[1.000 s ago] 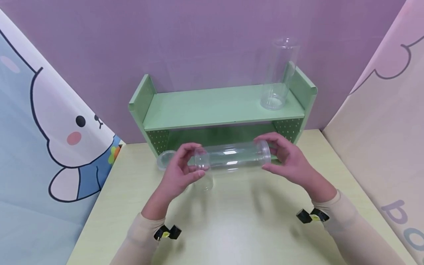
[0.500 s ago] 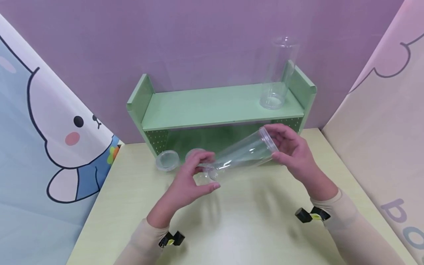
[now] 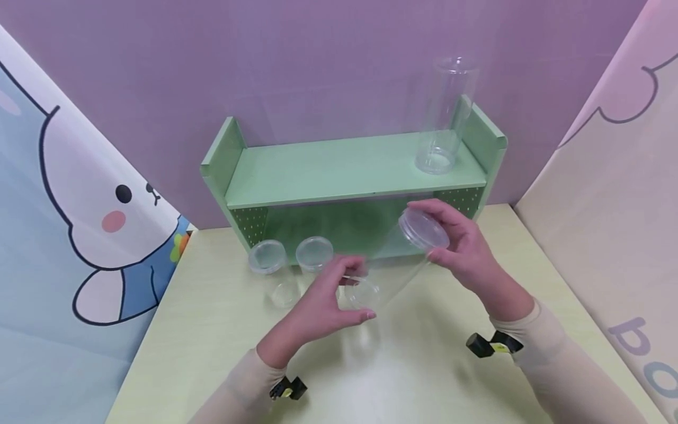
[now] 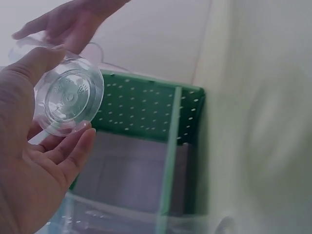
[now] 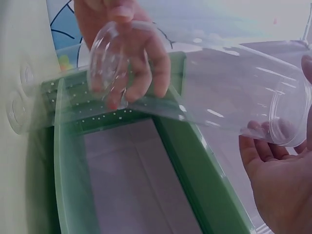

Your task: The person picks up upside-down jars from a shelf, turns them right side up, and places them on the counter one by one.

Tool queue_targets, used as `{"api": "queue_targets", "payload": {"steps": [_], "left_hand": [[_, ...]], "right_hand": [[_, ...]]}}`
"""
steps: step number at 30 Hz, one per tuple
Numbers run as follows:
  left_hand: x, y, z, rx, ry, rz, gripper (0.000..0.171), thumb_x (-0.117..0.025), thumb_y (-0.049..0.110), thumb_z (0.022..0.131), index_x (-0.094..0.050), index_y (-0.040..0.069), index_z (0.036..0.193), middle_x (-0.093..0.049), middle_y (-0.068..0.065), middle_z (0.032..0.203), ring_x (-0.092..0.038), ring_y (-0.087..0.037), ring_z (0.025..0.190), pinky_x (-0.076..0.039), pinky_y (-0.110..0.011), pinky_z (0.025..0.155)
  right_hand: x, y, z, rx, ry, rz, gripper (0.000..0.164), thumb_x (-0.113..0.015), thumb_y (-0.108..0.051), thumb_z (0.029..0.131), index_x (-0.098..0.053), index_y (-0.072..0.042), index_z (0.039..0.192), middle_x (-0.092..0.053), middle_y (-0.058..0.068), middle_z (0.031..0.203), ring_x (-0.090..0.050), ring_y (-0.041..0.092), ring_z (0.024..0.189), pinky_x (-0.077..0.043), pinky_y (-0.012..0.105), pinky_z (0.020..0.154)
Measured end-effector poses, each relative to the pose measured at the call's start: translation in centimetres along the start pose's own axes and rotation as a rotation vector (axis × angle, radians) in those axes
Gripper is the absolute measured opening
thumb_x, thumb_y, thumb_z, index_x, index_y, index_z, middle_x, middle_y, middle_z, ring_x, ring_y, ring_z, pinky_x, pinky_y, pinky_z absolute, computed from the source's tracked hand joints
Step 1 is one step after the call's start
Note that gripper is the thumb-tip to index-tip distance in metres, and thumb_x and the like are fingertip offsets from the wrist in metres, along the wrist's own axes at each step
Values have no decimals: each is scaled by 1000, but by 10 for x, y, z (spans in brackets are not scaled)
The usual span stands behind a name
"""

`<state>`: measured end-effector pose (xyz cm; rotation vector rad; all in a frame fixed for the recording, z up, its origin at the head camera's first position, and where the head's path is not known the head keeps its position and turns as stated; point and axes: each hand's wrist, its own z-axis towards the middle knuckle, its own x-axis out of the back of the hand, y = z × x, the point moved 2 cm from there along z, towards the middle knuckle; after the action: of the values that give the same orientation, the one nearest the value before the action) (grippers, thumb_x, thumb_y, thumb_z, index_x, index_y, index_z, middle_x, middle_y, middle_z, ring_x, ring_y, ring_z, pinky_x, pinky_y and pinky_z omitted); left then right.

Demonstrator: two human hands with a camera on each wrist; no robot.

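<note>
A clear plastic jar with a lid is held tilted above the table, in front of the green shelf. Around its lid end, higher and to the right, curl the fingers and thumb of my right hand. My left hand grips the lower end between thumb and fingers. The left wrist view shows the round base in that left hand. In the right wrist view the jar spans both hands, its lid end by my right hand.
Two similar clear jars with lids, a left jar and a right jar, stand on the table before the shelf's left part. Another tall clear jar stands on the shelf's top right. A purple backdrop hangs behind.
The jar has gone from nearly level to steeply tilted, its lid end facing up toward the head camera. My left hand has moved right and down with the base, uncovering the two standing jars.
</note>
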<state>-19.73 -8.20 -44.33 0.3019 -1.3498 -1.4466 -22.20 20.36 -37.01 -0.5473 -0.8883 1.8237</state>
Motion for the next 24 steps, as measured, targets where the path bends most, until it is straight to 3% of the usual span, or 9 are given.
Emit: {"api": "queue_targets", "payload": {"steps": [6, 11, 15, 19, 24], "left_hand": [[-17, -12, 1, 26, -28, 7, 83, -98, 20, 85, -50, 11, 152, -61, -1, 138, -61, -19, 131, -56, -39, 113], [-30, -19, 2, 63, -49, 23, 83, -99, 23, 85, -50, 10, 151, -61, 0, 139, -63, -21, 131, -57, -44, 113], [-37, -23, 3, 107, -52, 46, 83, -99, 26, 85, -50, 17, 151, -62, 2, 141, -64, -23, 132, -57, -48, 112], [-41, -26, 3, 137, -45, 74, 83, -99, 27, 84, -50, 22, 151, -62, 4, 143, -63, -17, 131, -57, -42, 111], [-43, -28, 3, 144, -38, 71, 85, -99, 26, 84, -49, 24, 153, -61, 4, 146, -63, -16, 131, -58, -48, 111]], "right_hand": [[-9, 1, -2, -59, -75, -80, 78, -93, -32, 93, -57, 4, 152, -66, 9, 145, -64, 26, 121, -60, 29, 96], [-17, 2, -4, -133, -110, -161, 72, -93, -13, 91, -58, -1, 152, -65, 10, 143, -63, 30, 119, -63, 32, 87], [-25, 2, -4, -187, -126, -210, 75, -91, 4, 84, -60, -6, 152, -63, 9, 142, -63, 31, 118, -63, 35, 87], [-30, 3, -5, -195, -137, -250, 78, -90, 9, 81, -61, -8, 152, -61, 8, 143, -63, 31, 119, -61, 35, 90], [-32, 3, -5, -194, -137, -244, 79, -90, 11, 80, -61, -8, 152, -60, 8, 145, -63, 30, 122, -61, 33, 92]]}}
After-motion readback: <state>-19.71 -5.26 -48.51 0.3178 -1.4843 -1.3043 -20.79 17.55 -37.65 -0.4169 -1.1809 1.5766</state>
